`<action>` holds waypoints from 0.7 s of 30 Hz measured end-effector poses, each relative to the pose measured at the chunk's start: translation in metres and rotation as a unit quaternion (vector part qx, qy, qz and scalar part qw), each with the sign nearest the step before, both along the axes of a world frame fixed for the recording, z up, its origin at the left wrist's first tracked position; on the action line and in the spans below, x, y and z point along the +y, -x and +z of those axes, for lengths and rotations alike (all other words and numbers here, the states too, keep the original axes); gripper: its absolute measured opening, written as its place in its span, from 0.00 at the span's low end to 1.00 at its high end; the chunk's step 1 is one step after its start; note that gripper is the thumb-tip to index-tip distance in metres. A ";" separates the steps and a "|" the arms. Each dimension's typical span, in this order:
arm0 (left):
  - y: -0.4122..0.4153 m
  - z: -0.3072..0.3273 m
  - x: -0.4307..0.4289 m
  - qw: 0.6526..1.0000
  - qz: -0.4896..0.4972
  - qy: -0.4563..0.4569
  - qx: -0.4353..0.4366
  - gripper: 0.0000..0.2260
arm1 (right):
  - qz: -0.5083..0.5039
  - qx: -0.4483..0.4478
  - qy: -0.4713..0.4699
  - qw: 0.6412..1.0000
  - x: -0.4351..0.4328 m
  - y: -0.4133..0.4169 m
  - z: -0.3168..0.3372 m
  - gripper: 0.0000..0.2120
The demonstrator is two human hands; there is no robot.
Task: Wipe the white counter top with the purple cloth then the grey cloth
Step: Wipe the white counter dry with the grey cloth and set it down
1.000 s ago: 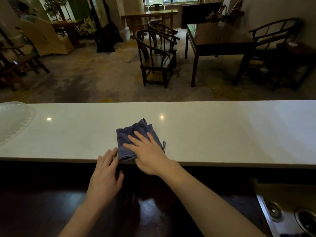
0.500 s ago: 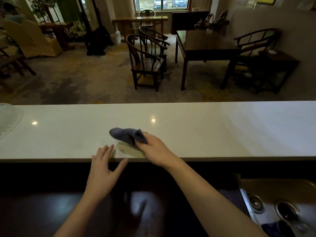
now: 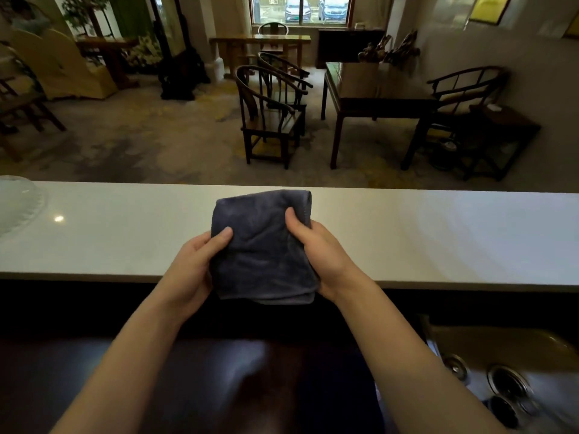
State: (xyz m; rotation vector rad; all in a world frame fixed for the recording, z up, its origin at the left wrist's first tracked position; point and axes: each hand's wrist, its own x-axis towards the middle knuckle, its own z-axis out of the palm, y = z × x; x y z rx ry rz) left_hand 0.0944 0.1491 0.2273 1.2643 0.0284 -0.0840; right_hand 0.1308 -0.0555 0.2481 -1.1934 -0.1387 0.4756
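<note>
A folded purple cloth (image 3: 261, 245) is held up above the near edge of the long white counter top (image 3: 438, 233). My left hand (image 3: 194, 270) grips its left side with the thumb on top. My right hand (image 3: 319, 255) grips its right side, thumb pressed on the front face. The cloth hangs flat between both hands, off the counter surface. No grey cloth shows in view.
A clear glass dish (image 3: 17, 205) sits at the counter's far left. A sink with drains (image 3: 507, 383) lies low at the right. Beyond the counter stand wooden chairs (image 3: 269, 117) and a dark table (image 3: 376, 92).
My right hand has lifted the cloth off the counter and my left hand has come up from the counter edge to take its other side. The cloth is now spread flat between both hands.
</note>
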 end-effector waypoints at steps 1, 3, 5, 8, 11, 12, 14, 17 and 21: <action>0.004 -0.001 -0.002 0.999 0.020 -0.019 -0.019 0.15 | -0.031 -0.046 0.084 0.995 -0.002 0.005 -0.001 0.17; 0.014 -0.006 -0.007 0.994 0.047 -0.071 -0.063 0.11 | -0.077 -0.130 0.229 0.962 -0.006 0.014 -0.005 0.19; 0.025 -0.014 -0.012 0.986 0.069 -0.114 -0.094 0.09 | -0.087 -0.158 0.272 0.945 -0.010 0.024 -0.015 0.19; 0.039 -0.035 -0.014 0.984 0.089 -0.123 -0.098 0.09 | -0.088 -0.131 0.235 0.959 -0.015 0.038 -0.036 0.13; 0.059 -0.069 -0.008 0.985 0.100 -0.120 -0.071 0.09 | -0.058 -0.071 0.168 0.982 -0.015 0.059 -0.067 0.09; 0.066 -0.082 -0.004 0.984 0.105 -0.128 -0.061 0.08 | -0.048 -0.059 0.162 0.984 -0.014 0.068 -0.081 0.09; 0.079 -0.109 0.004 0.978 0.113 -0.173 -0.038 0.09 | -0.035 -0.042 0.189 0.980 -0.007 0.083 -0.109 0.10; 0.092 -0.149 0.015 0.954 0.119 -0.274 0.012 0.10 | -0.033 -0.022 0.278 0.960 0.005 0.099 -0.152 0.09; 0.109 -0.205 0.025 0.914 0.120 -0.378 0.086 0.03 | -0.026 0.017 0.360 0.932 0.017 0.116 -0.199 0.03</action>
